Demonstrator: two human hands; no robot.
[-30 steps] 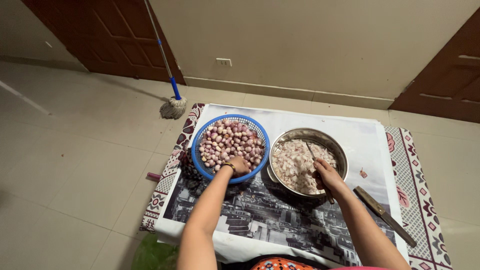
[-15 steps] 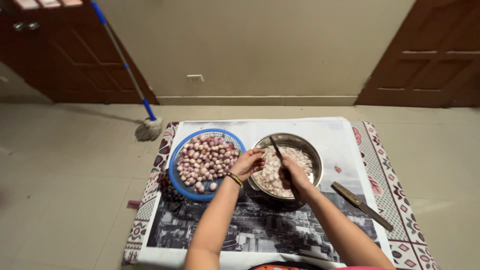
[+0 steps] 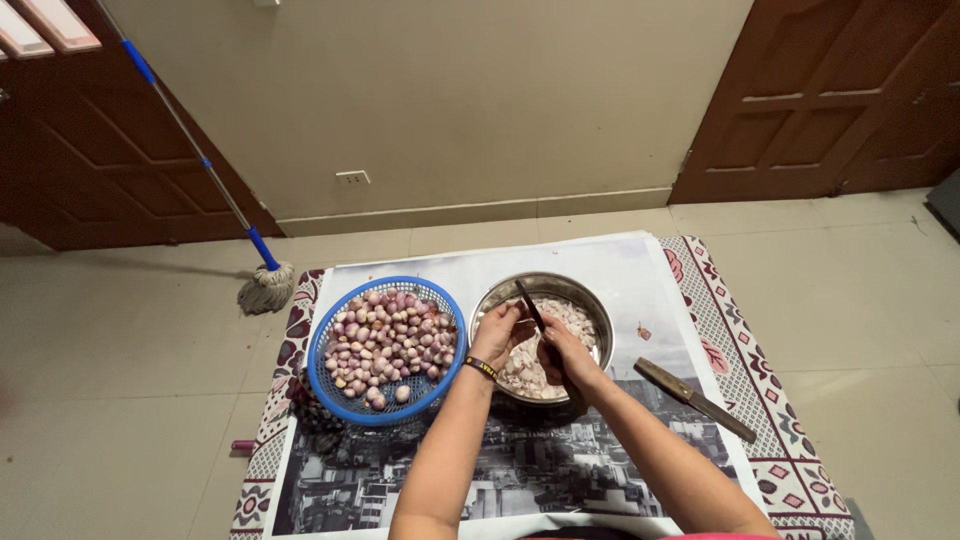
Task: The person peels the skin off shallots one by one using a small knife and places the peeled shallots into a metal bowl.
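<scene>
Moved: both hands now meet over the steel bowl [image 3: 580, 296].
Left hand [image 3: 497, 333]: fingers pinch a shallot.
Right hand [image 3: 563, 352]: clamped on knife [image 3: 530, 304].

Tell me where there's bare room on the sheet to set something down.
Free: the sheet strip behind the bowl, and the front left below the basket. Crowded: the middle, where both hands work over the bowl; a knife lies right.

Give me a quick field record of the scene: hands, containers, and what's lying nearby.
left hand: over the metal bowl, fingers on a small bulb
right hand: gripping a knife, blade up toward the left hand
metal bowl contents: pale peeled pieces
blue basket: left of the bowl, full of purple shallots
second knife: lying on the printed sheet, right of the bowl
mop: leaning at the wall
</scene>
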